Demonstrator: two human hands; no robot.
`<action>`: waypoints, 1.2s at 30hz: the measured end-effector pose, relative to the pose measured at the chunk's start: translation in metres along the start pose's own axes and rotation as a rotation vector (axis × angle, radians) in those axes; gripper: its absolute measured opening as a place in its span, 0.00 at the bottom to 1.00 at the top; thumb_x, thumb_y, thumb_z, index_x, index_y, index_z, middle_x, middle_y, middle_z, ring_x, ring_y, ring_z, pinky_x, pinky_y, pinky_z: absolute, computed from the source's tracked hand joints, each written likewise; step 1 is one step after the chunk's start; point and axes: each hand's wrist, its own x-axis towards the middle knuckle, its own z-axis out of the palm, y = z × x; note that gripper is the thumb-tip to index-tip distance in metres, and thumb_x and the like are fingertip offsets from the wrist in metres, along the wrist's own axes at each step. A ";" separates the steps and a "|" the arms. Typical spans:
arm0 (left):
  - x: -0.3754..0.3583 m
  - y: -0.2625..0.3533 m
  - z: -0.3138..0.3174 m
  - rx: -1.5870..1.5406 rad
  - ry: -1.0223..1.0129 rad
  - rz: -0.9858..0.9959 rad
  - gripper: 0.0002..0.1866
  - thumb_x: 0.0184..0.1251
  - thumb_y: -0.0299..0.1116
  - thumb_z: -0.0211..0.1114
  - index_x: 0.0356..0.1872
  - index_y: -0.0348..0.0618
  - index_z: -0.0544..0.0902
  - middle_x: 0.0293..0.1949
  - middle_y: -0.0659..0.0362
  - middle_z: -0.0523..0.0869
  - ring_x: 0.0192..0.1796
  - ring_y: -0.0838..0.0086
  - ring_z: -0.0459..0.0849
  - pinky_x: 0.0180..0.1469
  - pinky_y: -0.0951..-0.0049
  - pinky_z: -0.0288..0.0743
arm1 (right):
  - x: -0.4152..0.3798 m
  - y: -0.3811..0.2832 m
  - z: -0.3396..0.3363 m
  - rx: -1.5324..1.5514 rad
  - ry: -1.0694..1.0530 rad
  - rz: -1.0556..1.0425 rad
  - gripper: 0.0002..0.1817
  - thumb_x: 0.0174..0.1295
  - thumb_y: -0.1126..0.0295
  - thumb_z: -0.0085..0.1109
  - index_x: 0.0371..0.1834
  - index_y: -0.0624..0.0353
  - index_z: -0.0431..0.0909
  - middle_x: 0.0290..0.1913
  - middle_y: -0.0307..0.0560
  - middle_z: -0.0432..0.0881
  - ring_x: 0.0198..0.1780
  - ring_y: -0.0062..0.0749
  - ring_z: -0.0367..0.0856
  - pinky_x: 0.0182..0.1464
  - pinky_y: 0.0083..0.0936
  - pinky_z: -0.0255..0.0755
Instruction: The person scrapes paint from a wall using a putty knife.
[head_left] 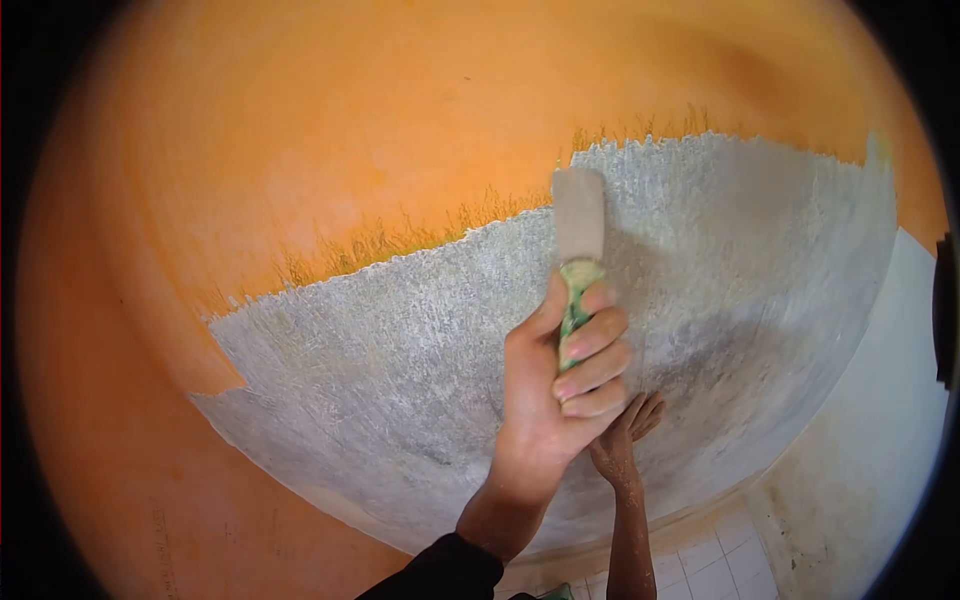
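My left hand (pixel 575 385) is wrapped round the green and cream handle of a putty knife (pixel 580 215), palm side toward me. The wide flat blade points up, and its tip lies at the border between orange paint (pixel 400 140) and a scraped grey-white patch (pixel 400 320) of the wall. Lower down and partly behind it, my right hand (pixel 628 435) appears to lean on the grey patch, fingers stretched out and holding nothing. Pale specks dot both forearms.
Ragged paint edges and dark scratch marks (pixel 370 250) run along the top of the grey patch. Pale wall (pixel 870 400) lies at the right, beside a dark object (pixel 944 310) at the frame's edge. White tiles (pixel 715 560) show at the bottom.
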 end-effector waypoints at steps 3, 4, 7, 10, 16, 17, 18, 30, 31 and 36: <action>0.007 0.007 0.006 -0.003 -0.013 -0.050 0.19 0.82 0.48 0.42 0.41 0.42 0.70 0.24 0.63 0.69 0.15 0.81 0.65 0.12 0.81 0.55 | 0.001 0.002 -0.001 0.028 -0.032 0.021 0.69 0.57 0.35 0.62 0.77 0.67 0.20 0.76 0.73 0.14 0.76 0.70 0.07 0.69 0.66 0.08; 0.010 0.007 0.006 0.012 -0.022 -0.035 0.19 0.82 0.48 0.42 0.41 0.42 0.70 0.25 0.63 0.69 0.15 0.81 0.65 0.12 0.81 0.56 | -0.002 0.002 0.001 0.028 -0.030 0.018 0.68 0.58 0.36 0.63 0.77 0.67 0.20 0.76 0.74 0.14 0.75 0.70 0.07 0.69 0.66 0.08; 0.015 0.003 0.005 0.027 -0.033 -0.007 0.18 0.82 0.47 0.43 0.40 0.42 0.70 0.25 0.63 0.69 0.15 0.81 0.65 0.12 0.81 0.56 | -0.002 -0.001 -0.002 0.034 -0.032 0.014 0.68 0.59 0.38 0.63 0.77 0.67 0.20 0.76 0.74 0.13 0.75 0.69 0.06 0.69 0.66 0.07; 0.005 0.000 0.002 0.001 -0.013 -0.018 0.18 0.82 0.47 0.43 0.40 0.42 0.70 0.24 0.63 0.69 0.15 0.81 0.65 0.12 0.81 0.56 | 0.003 0.004 -0.003 0.043 -0.027 0.009 0.67 0.59 0.39 0.63 0.77 0.67 0.20 0.76 0.74 0.12 0.75 0.69 0.05 0.69 0.66 0.06; 0.010 -0.002 0.012 0.005 0.035 0.029 0.18 0.82 0.46 0.42 0.40 0.42 0.70 0.24 0.63 0.69 0.14 0.80 0.63 0.12 0.81 0.55 | 0.002 -0.005 -0.007 0.065 -0.052 0.020 0.67 0.59 0.38 0.63 0.77 0.67 0.20 0.76 0.74 0.12 0.75 0.69 0.05 0.68 0.65 0.05; 0.006 -0.004 0.009 0.004 0.024 0.013 0.18 0.82 0.46 0.42 0.40 0.42 0.70 0.24 0.63 0.69 0.14 0.80 0.63 0.12 0.81 0.55 | 0.001 -0.005 -0.008 0.064 -0.060 0.021 0.68 0.59 0.38 0.63 0.77 0.67 0.20 0.76 0.74 0.12 0.75 0.69 0.04 0.68 0.65 0.05; 0.004 -0.004 0.007 0.002 0.018 0.003 0.18 0.82 0.46 0.42 0.40 0.42 0.70 0.25 0.63 0.69 0.14 0.80 0.63 0.12 0.81 0.55 | 0.002 -0.004 -0.008 0.064 -0.075 0.024 0.68 0.59 0.37 0.63 0.77 0.67 0.20 0.76 0.74 0.12 0.75 0.69 0.04 0.68 0.64 0.04; 0.009 -0.001 0.010 -0.011 0.030 0.023 0.18 0.82 0.45 0.42 0.40 0.40 0.70 0.25 0.62 0.69 0.14 0.81 0.64 0.12 0.81 0.55 | 0.001 -0.004 -0.004 0.049 -0.033 0.006 0.68 0.58 0.37 0.63 0.77 0.68 0.20 0.75 0.75 0.13 0.75 0.69 0.05 0.69 0.63 0.04; 0.007 -0.001 0.008 -0.009 0.018 0.015 0.18 0.82 0.45 0.42 0.40 0.40 0.70 0.25 0.62 0.69 0.15 0.81 0.64 0.12 0.81 0.55 | 0.000 -0.003 -0.005 0.048 -0.062 0.014 0.68 0.58 0.37 0.63 0.77 0.68 0.20 0.75 0.76 0.13 0.75 0.70 0.05 0.69 0.63 0.04; 0.023 -0.002 0.011 0.010 -0.019 0.006 0.18 0.82 0.46 0.42 0.41 0.40 0.71 0.25 0.62 0.69 0.15 0.80 0.65 0.11 0.81 0.55 | 0.002 -0.007 -0.007 0.049 -0.056 0.024 0.70 0.57 0.36 0.64 0.76 0.70 0.21 0.75 0.76 0.13 0.75 0.70 0.06 0.69 0.63 0.04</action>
